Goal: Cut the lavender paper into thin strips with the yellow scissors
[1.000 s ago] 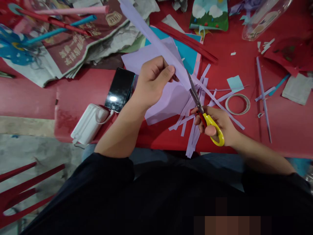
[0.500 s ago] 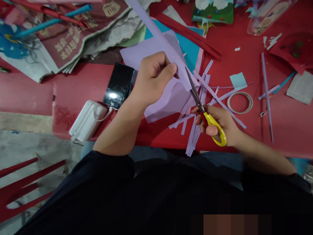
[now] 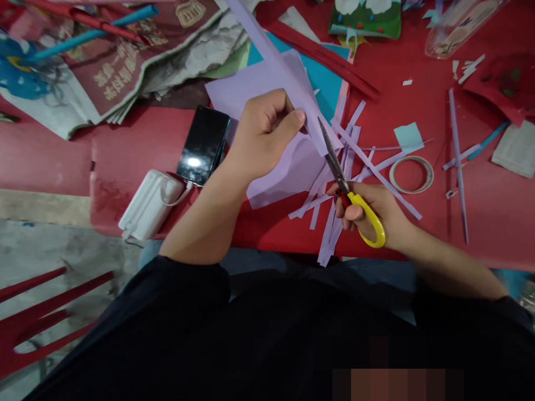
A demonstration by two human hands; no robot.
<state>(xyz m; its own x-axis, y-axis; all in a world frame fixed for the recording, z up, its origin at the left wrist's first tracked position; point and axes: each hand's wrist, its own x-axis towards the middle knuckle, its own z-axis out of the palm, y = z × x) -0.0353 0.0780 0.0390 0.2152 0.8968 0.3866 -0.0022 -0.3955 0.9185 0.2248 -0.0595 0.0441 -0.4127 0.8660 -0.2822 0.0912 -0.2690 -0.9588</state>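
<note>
Left hand [image 3: 265, 133], centre of frame: thumb and fingertips pinched closed on a long piece of purple paper [image 3: 288, 78], which slants from the top edge of the frame down to just right of centre. The other fingers curl in. Right hand [image 3: 374, 209], right of centre: partly closed, thumb and fingers through and around the handles of the scissors [image 3: 368, 223], blades pointing up and left. Blades lie against the lower end of the purple paper. Only one blade reads clearly; the other may be behind the paper, so can't call how wide they're open or whether they're biting. My read of the step: a cut at that lower end, purple paper held up by the left. Another cut there would call for the left pinch steady and clear of the blades, with both blades lined up either side of the edge. Around it: purple sheets [image 3: 288, 172] under and below the left hand, cut strips [image 3: 330, 239] in a loose pile lower centre, blue sheet [image 3: 330, 97] upper centre, tape roll [image 3: 393, 178] right of the right hand, phone [image 3: 203, 146] and power bank [image 3: 148, 203] left of centre, all on the red table [image 3: 267, 228].
</note>
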